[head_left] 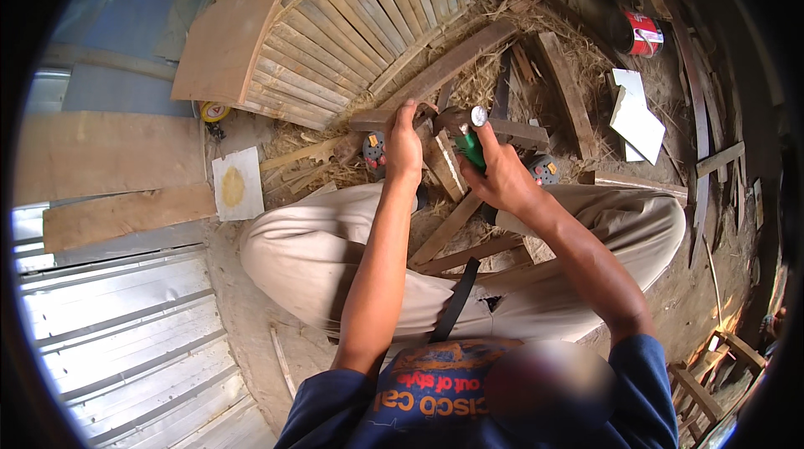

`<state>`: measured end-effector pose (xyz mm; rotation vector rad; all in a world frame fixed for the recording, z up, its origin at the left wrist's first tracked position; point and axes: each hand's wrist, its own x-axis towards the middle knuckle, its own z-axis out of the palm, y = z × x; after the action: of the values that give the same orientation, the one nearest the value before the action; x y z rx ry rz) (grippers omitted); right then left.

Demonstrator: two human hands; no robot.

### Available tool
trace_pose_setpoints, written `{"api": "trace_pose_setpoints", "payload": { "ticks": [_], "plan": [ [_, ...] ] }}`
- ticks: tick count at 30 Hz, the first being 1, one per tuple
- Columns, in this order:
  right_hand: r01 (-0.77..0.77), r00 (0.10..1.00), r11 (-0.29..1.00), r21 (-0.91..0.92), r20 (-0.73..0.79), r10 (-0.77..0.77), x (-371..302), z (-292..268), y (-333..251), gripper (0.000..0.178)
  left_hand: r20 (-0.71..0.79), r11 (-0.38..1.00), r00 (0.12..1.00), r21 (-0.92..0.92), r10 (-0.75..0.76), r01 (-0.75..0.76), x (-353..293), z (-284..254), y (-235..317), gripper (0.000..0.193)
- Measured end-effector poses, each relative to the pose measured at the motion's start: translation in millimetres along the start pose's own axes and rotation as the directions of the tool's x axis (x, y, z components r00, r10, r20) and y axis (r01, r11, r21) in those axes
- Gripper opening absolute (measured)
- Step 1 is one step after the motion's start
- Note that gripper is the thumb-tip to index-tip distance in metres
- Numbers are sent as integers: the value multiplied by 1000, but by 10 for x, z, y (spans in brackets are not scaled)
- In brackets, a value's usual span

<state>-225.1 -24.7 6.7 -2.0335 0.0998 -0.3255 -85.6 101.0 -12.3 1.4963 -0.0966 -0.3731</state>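
Observation:
My right hand is closed around a green-handled tool with a shiny round metal end; its exact kind is partly hidden by my fingers. My left hand is raised just to the left of it, its fingers curved at the end of a short wooden piece. That piece leans between my feet with a pale edge showing. Behind both hands a long brown plank lies slanting. Part of the left hand's grip is hidden.
A slatted wooden panel stands ahead on the left, a yellow tape measure near its corner. White board pieces and a red can lie on the right. Wood scraps and shavings surround my crossed legs; corrugated metal sheet lies at left.

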Motion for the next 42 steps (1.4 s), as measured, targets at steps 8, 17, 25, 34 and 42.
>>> {"api": "trace_pose_setpoints", "payload": {
  "ticks": [8, 17, 25, 34, 42],
  "plan": [
    [2, 990, 962, -272, 137, 36, -34, -323, -44, 59, -68, 945, 944, 58, 324, -321, -82, 271, -133, 40],
    [182, 784, 813, -553, 581, 219, -243, -675, -49, 53, -115, 938, 931, 55, 347, -343, 219, 87, -375, 42],
    [-88, 992, 983, -164, 78, 102, -375, -653, -60, 38, 30, 929, 932, 78, 360, -362, 316, 106, -522, 57],
    [-619, 671, 241, 748, 344, 656, 160, -226, -457, 12, -76, 896, 903, 178, 424, -406, 110, 55, -368, 53],
    [-549, 611, -146, 823, 514, 602, 179, -135, -385, 16, -86, 899, 895, 48, 437, -435, 109, 155, -360, 45]
  ]
}}
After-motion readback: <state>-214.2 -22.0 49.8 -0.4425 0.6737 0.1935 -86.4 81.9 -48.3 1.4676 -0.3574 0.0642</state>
